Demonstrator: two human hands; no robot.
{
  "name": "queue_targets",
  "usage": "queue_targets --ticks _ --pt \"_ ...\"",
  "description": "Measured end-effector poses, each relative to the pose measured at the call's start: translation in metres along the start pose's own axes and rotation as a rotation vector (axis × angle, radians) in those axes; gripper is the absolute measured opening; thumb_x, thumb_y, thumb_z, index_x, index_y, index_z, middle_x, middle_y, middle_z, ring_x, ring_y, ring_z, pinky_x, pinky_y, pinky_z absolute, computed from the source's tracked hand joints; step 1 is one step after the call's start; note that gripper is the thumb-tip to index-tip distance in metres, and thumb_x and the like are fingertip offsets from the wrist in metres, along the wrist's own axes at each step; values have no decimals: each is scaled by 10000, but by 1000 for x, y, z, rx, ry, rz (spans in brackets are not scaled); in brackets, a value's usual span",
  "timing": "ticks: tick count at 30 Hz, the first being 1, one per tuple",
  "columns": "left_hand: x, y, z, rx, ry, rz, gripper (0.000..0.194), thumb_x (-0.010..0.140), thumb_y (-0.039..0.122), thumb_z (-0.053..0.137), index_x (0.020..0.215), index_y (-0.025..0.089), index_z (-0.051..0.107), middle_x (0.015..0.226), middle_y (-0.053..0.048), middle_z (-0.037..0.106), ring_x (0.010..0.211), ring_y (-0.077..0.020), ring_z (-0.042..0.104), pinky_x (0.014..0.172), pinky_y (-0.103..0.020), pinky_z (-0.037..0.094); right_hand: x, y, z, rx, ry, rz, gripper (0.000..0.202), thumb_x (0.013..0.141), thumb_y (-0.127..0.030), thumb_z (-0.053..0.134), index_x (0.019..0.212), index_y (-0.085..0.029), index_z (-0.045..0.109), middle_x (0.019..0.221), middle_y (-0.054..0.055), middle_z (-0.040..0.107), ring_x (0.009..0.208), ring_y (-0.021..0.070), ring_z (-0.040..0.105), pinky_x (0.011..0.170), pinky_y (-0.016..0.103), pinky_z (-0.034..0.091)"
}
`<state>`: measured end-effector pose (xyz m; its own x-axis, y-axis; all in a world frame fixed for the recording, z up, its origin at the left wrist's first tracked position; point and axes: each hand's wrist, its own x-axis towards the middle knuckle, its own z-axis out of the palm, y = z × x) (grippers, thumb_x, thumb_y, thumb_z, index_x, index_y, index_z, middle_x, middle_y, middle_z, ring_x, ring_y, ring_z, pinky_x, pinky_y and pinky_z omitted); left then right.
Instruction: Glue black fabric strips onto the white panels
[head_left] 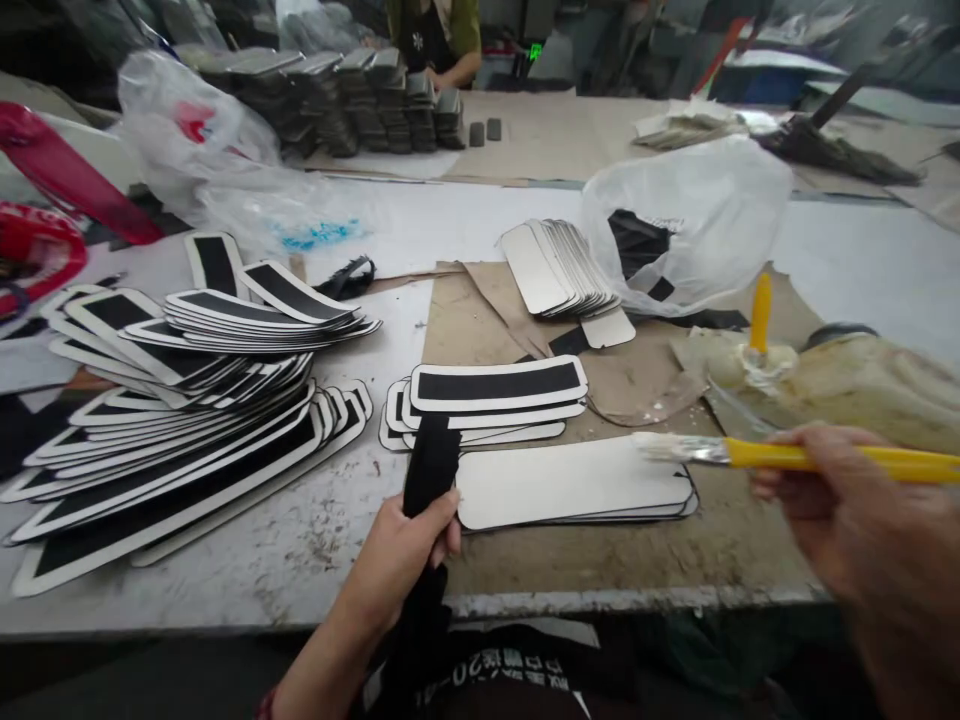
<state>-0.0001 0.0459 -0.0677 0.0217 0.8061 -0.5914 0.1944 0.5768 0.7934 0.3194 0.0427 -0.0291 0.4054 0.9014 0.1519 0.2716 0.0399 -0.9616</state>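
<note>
My right hand (840, 490) is closed around the yellow handle of a paintbrush (757, 454). Its pale bristles lie over the right end of a blank white strip (570, 480), the top one of a small stack. In my left hand (416, 540) is a bundle of black fabric strips (433, 465), pinched by the thumb and fingers at the left end of that stack. Just behind it, several white strips with black centres (499, 385) lie overlapping on the brown board.
Large fanned piles of black-centred strips (172, 460) cover the left side. White pieces (559, 268) and a plastic bag (690, 225) stand behind. A second yellow-handled brush (760, 315) rises from a whitish mass at right. Across the table a person (442, 45) sits near dark stacks (352, 100).
</note>
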Motion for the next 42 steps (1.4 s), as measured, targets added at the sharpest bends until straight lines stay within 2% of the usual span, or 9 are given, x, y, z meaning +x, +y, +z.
queue_targets --ticks 3,5,7,10,14,18,23,36,42 --pt "1 -5 -4 -20 -53 23 472 768 504 531 444 160 529 368 34 383 391 -78 327 452 -232 240 -40 -9 64 142 -105 131 155 836 -361 551 801 -220 605 638 7 584 522 139 560 484 276 471" --pt "2 -7 -6 -37 -72 43 468 775 499 526 452 160 529 374 35 384 399 -79 328 459 -233 245 -56 -9 97 252 -167 196 171 835 -356 562 793 -195 600 639 1 585 528 121 555 502 259 476" --pt "2 -8 -7 -56 -87 53 461 778 490 527 457 160 529 380 34 391 404 -81 336 467 -233 255 -67 -8 117 286 -190 218 174 846 -350 553 806 -185 593 658 -4 595 534 109 560 525 250 480" --pt "2 -9 -8 -82 -89 64 452 776 472 533 447 162 520 376 33 394 406 -84 345 476 -232 268 -74 -8 128 183 -181 176 183 856 -347 537 803 -179 586 647 -10 598 524 106 567 536 249 478" --pt "3 -10 -7 -84 -72 68 451 771 469 538 438 166 515 363 37 379 396 -87 346 468 -232 269 -73 -12 116 -117 -144 5 166 857 -315 529 778 -180 584 594 -15 573 558 127 569 580 267 470" --pt "4 -15 -6 -42 -40 98 465 773 499 533 444 171 515 377 37 389 413 -94 371 471 -232 277 -64 -11 90 -407 -74 -217 164 852 -261 522 718 -183 575 689 22 576 683 162 569 670 311 456" --pt "6 -22 -5 -13 -11 119 453 758 521 548 460 179 538 402 30 426 433 -109 399 476 -235 306 -52 -11 61 -617 -3 -382 105 856 -216 505 779 -190 571 741 41 568 734 176 552 700 330 455" --pt "4 -24 0 44 68 43 498 710 600 553 437 184 533 381 24 403 410 -118 394 436 -230 295 -42 -23 25 -780 -91 -627 107 831 -102 520 881 -194 543 825 55 552 781 166 558 732 317 483" --pt "2 -22 3 19 91 40 461 666 594 606 479 177 547 384 28 419 404 -118 398 425 -233 300 -47 -36 11 -749 -15 -686 162 811 -90 540 915 -215 545 830 47 569 798 183 568 736 333 475"
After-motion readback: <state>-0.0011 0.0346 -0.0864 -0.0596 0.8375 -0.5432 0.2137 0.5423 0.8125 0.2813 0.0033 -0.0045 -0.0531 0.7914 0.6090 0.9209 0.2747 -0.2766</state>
